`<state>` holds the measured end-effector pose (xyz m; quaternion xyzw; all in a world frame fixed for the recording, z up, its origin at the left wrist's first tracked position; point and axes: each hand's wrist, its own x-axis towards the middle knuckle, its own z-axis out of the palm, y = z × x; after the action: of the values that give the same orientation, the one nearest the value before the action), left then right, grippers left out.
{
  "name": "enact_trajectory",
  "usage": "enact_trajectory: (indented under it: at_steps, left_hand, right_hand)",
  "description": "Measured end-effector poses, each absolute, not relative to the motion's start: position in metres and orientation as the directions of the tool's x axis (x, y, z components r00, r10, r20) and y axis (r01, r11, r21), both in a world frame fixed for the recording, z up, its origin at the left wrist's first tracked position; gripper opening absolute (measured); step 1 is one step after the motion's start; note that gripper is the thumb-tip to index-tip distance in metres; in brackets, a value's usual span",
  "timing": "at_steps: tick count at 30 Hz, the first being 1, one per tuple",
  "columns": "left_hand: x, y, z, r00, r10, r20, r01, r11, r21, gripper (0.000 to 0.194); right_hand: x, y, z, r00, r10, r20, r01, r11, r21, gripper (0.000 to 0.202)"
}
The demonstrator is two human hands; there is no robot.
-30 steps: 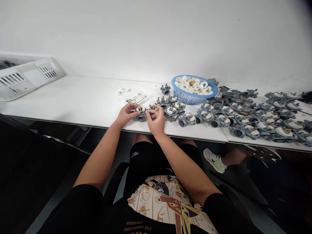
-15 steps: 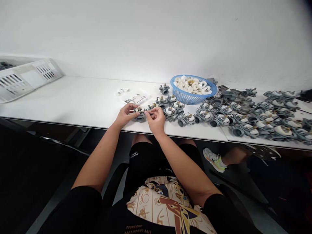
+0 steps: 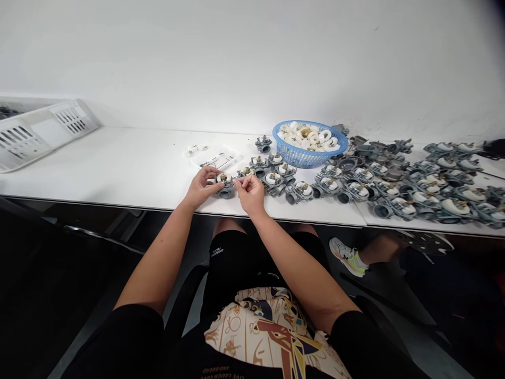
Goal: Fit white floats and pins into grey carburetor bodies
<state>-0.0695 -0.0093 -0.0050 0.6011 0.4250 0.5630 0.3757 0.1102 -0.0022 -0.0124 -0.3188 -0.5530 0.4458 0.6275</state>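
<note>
My left hand (image 3: 202, 187) grips a grey metal part (image 3: 224, 192) with a white ring-shaped piece (image 3: 224, 178) on its top, near the table's front edge. At the right side of that part is my right hand (image 3: 250, 193), its thumb and index finger pinched together; whatever is between the fingertips is too small to name. Just behind the hands lies a shallow white tray (image 3: 232, 152) with thin metal pins (image 3: 219, 160) in it. Small white pieces (image 3: 195, 150) lie beside the tray.
A blue basket (image 3: 305, 158) full of white rings stands behind several similar metal parts (image 3: 303, 190), which spread to the right. A white crate (image 3: 47, 131) is at the far left. Under the table at right shows another person's shoe (image 3: 347, 256).
The view has shifted slightly. Both hands stay at the same metal part, with only small changes in the right hand's fingers.
</note>
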Motion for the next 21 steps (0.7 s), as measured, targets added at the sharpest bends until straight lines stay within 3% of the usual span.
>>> enact_trajectory:
  at_steps: [21]
  left_hand:
    - [-0.0683, -0.0115, -0.0027, 0.001, 0.938, 0.346, 0.094, -0.345, 0.934, 0.050]
  right_hand:
    - [0.1131, -0.0051, -0.0107, -0.071, 0.917, 0.392, -0.242, 0.365, -0.899, 0.058]
